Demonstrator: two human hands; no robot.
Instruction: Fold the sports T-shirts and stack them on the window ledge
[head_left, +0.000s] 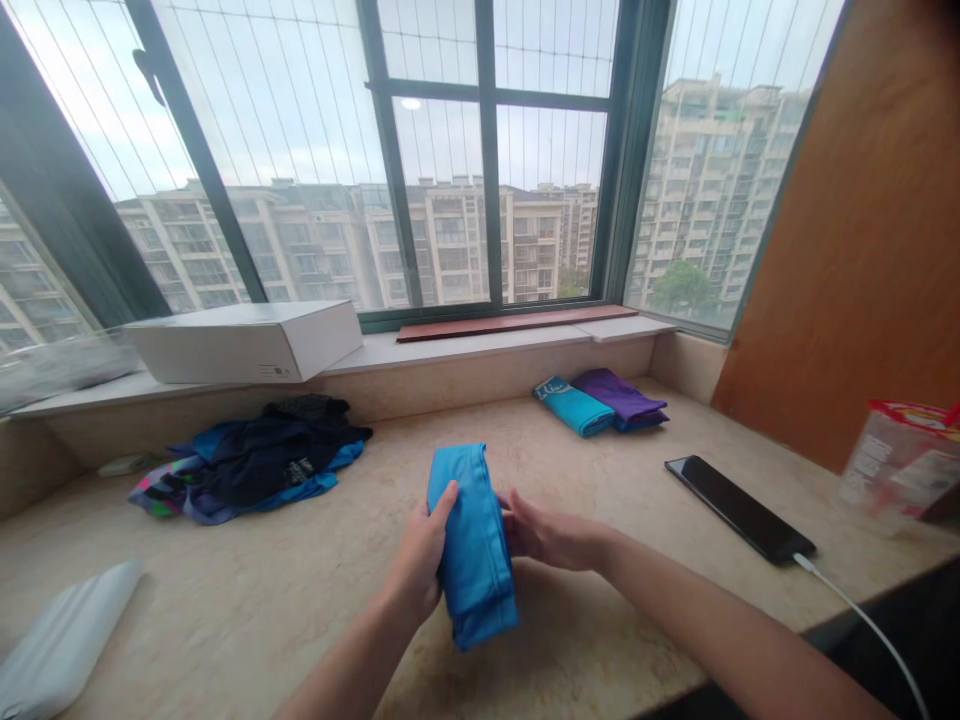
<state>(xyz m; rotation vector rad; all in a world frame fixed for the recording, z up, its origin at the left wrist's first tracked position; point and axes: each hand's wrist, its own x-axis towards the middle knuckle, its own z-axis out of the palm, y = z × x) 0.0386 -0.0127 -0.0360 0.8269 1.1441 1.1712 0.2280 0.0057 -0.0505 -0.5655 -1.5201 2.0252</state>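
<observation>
White packet (71, 640): flat on the countertop (285, 580), well left of the folded blue cloth (476, 545), partly out of view.
Clear plastic wrapping (67, 368): beyond and far left of the folded blue cloth; contents too blurred to tell.
Small white object (124, 465): left of the folded blue cloth, by the back wall; kind cannot be told.
White box (225, 345): closed, on the windowsill (405, 352), beyond and left of the folded blue cloth; small printed label.
Heap of clothes (255, 455): crumpled, left of and beyond the folded blue cloth; navy, bright blue, purple, one multicoloured patterned part.
Left hand (420, 562): at the left side of the folded blue cloth, clamped on it; thumb on the front face, other fingers hidden behind.
Folded blue cloth: one thick oblong bundle, tilted, seams showing; held up over the countertop between the two hands.
Red-brown board (517, 322): lying along the windowsill, beyond the folded blue cloth.
Right hand (536, 530): at the right side of the folded blue cloth; fingertips partly hidden, so whether they grip cannot be told.
Teal cloth (574, 405): folded, pale lettering, right of and beyond the folded blue cloth.
Purple cloth (622, 398): folded, just beside the teal one, farther right of the folded blue cloth.
Black phone (739, 508): flat, screen dark, well right of the folded blue cloth; white cable (862, 605) plugged into its near end.
Plastic cup (892, 465): clear, red-rimmed, far right of the folded blue cloth.
</observation>
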